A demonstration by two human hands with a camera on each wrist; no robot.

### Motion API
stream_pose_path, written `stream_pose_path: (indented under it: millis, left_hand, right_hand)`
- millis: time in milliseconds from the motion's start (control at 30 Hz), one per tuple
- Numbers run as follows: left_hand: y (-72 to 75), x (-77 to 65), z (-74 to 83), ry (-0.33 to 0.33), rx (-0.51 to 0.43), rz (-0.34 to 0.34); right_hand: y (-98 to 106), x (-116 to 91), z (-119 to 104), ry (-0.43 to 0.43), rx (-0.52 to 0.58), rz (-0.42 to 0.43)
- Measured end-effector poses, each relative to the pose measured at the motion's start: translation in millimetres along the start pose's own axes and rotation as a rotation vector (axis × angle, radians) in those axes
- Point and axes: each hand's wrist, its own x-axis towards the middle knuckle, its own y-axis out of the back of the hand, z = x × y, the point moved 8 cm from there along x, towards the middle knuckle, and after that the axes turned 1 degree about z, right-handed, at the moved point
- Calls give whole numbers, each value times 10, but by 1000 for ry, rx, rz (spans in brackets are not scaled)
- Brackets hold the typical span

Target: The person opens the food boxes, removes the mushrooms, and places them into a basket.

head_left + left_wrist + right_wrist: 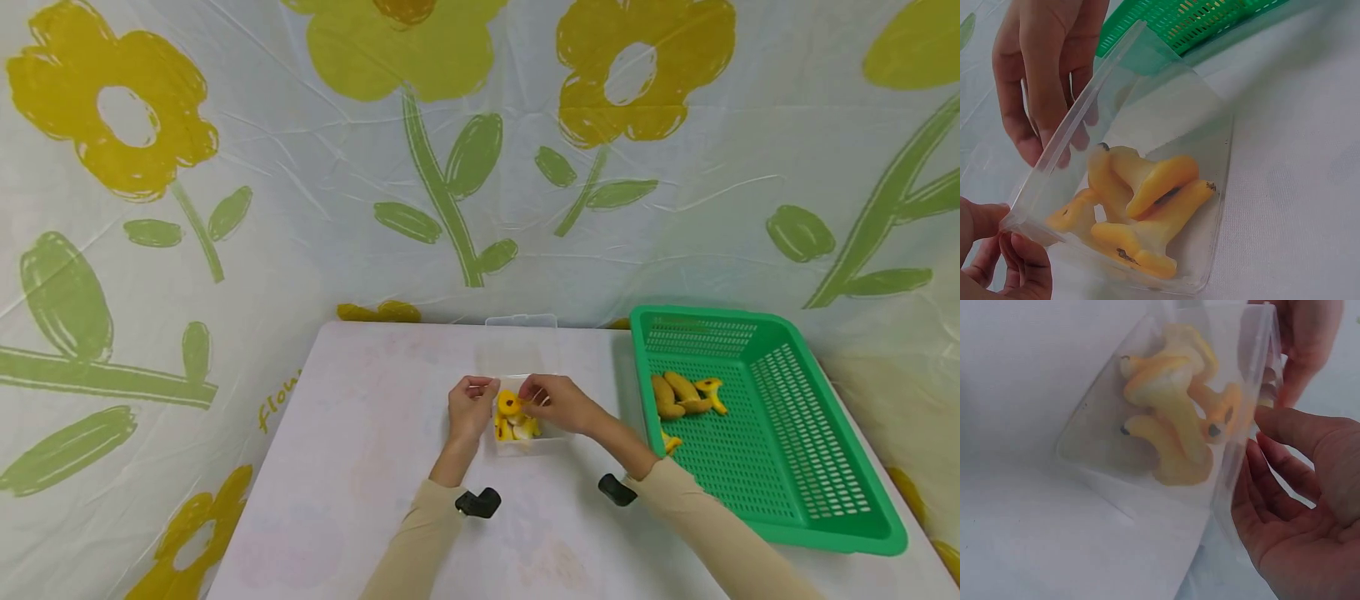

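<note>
A clear plastic box (517,448) stands on the table with several yellow, mushroom-shaped pieces (1169,231) heaped inside, some with dark tips and brown marks. My left hand (471,408) is at the box's left side. In the left wrist view, its thumb and finger pinch a corner of the rim. From the right, my right hand (558,402) reaches over the box, fingertips close to the yellow pieces. Its fingers hang bent by the rim in the left wrist view, and no piece shows between them. The right wrist view has its thumb (1285,428) right at the rim.
The box's clear lid (517,357) lies folded back behind it. At the right stands a green perforated basket (795,492), holding several brown potato-like pieces (678,387) and yellow pieces (711,392). A flower-printed cloth (315,167) hangs behind the table.
</note>
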Motion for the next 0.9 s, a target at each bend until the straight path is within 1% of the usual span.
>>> stream_pose_path:
  millis: [67,100,200,300,433,533,633,733,900]
  left_hand:
    - [-6,-3,3,-12,-11,-2]
    - [-10,-3,2,-16,-17,-2]
    - [-23,-7,1,-25,-24,-6]
    - [-35,-6,6,-32,-23,-7]
    - [-31,-1,21,-38,-15,-1]
    - [-27,-2,32,-40,-14,2]
    - [-22,-6,30,-36,-9,2]
    - [-11,-1,18,-28,-5,6]
    - [9,11,19,-36,-17,5]
  right_hand:
    - [-38,18,-12,26,-15,3]
    - [-57,29,-9,24,-21,9]
    - [-108,46,2,-5,-57,38]
    - [-147,51,8,-62,-97,76]
    - [-182,63,-22,-89,-142,117]
    - [-189,71,-47,-94,-159,143]
    - [-179,66,-66,-97,-150,156]
    - [-159,50,-79,-87,-117,154]
    - [-73,28,-100,-37,-15,142]
